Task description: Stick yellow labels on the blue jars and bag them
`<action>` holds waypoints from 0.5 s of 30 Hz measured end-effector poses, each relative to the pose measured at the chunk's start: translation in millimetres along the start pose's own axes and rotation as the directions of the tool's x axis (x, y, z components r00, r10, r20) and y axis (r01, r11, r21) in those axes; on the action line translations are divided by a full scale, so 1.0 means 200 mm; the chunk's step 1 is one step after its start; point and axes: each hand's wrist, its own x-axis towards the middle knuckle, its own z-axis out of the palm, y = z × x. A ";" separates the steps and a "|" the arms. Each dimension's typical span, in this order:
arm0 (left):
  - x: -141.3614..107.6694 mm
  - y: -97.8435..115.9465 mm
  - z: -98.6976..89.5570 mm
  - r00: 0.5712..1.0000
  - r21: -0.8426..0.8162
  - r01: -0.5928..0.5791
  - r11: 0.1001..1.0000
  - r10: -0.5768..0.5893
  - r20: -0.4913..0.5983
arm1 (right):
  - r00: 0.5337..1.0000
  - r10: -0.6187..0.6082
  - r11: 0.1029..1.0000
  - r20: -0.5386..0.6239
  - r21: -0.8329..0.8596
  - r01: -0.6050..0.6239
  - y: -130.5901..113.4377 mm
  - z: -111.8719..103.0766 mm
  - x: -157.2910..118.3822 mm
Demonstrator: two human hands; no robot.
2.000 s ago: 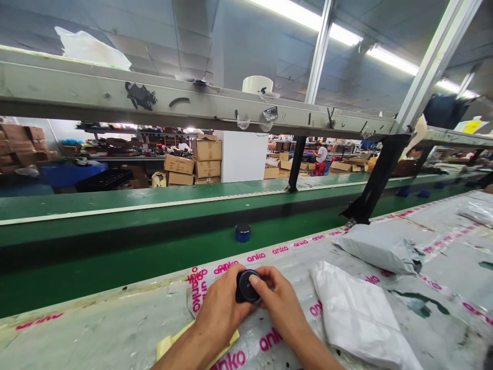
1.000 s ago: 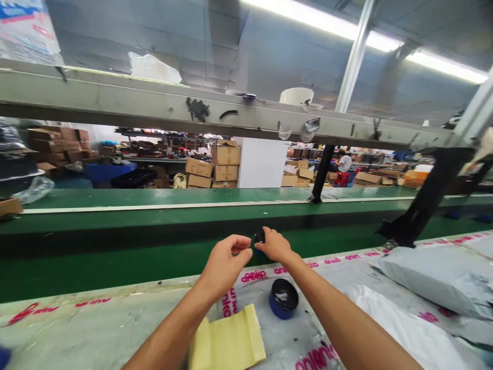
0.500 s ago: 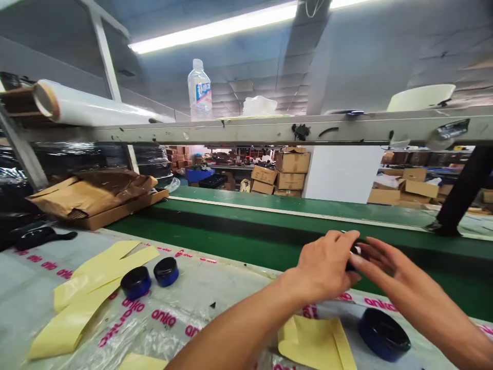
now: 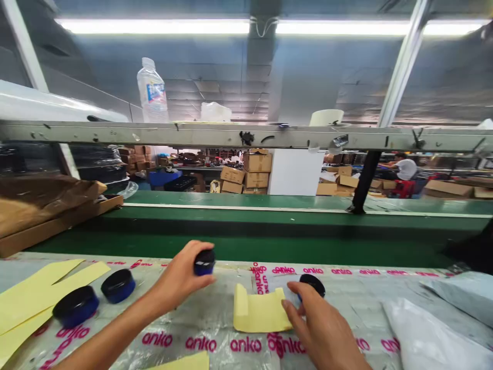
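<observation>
My left hand (image 4: 188,270) grips a small round black-and-blue jar (image 4: 204,262) between thumb and fingers, raised near the table's far edge. My right hand (image 4: 319,324) holds nothing visible, its thumb and forefinger apart. Its fingertips are at the right edge of a curled yellow paper strip (image 4: 264,313) and in front of another round black-and-blue jar (image 4: 313,284), partly covered by the hand. I cannot tell whether they touch. Left of my left arm sit two more such jars, a nearer one (image 4: 76,307) and a farther one (image 4: 118,285), beside long yellow strips (image 4: 34,288).
Printed plastic sheeting (image 4: 215,329) covers the table. Beyond it runs a green conveyor belt (image 4: 246,241), under a metal shelf rail (image 4: 208,134) carrying a plastic bottle (image 4: 153,92). A cardboard tray (image 4: 57,221) stands left; white plastic bags (image 4: 435,334) lie right. A person (image 4: 404,167) is far off.
My hands have come apart. The left has moved leftward with a jar; the right has come down by the yellow strip and the right-hand jar. The view has turned right.
</observation>
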 end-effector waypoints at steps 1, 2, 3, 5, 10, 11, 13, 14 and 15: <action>-0.07 -0.08 -0.03 0.998 0.046 0.064 0.997 -0.064 0.010 | 1.000 0.015 0.999 -0.013 -0.038 -0.016 0.01 0.03 -0.02; -0.14 -0.16 -0.06 0.994 0.103 0.108 0.989 -0.107 -0.012 | 0.999 0.033 0.997 -0.015 -0.065 -0.034 0.02 0.06 -0.03; -0.21 -0.23 -0.09 0.990 0.163 0.142 0.976 -0.136 -0.046 | 0.999 0.049 0.996 0.003 -0.078 -0.049 0.03 0.08 -0.05; -0.32 -0.32 -0.14 0.978 0.240 0.191 0.952 -0.164 -0.128 | 0.996 0.068 0.995 0.065 -0.077 -0.063 0.04 0.12 -0.06; -0.51 -0.38 -0.22 0.937 0.337 0.343 0.877 -0.295 -0.186 | 0.969 0.125 0.989 0.212 -0.107 -0.105 0.09 0.16 -0.04; -0.53 -0.39 -0.23 0.934 0.358 0.353 0.864 -0.300 -0.197 | 0.967 0.125 0.989 0.222 -0.099 -0.105 0.10 0.18 -0.03; -0.56 -0.42 -0.24 0.933 0.389 0.348 0.853 -0.275 -0.232 | 0.979 0.107 0.994 0.174 -0.057 -0.099 0.09 0.21 -0.03; -0.57 -0.44 -0.24 0.933 0.391 0.338 0.856 -0.252 -0.256 | 0.987 0.095 0.995 0.128 -0.031 -0.092 0.08 0.21 -0.04; -0.57 -0.46 -0.23 0.931 0.376 0.328 0.867 -0.231 -0.281 | 0.993 0.087 0.996 0.077 0.000 -0.087 0.06 0.22 -0.05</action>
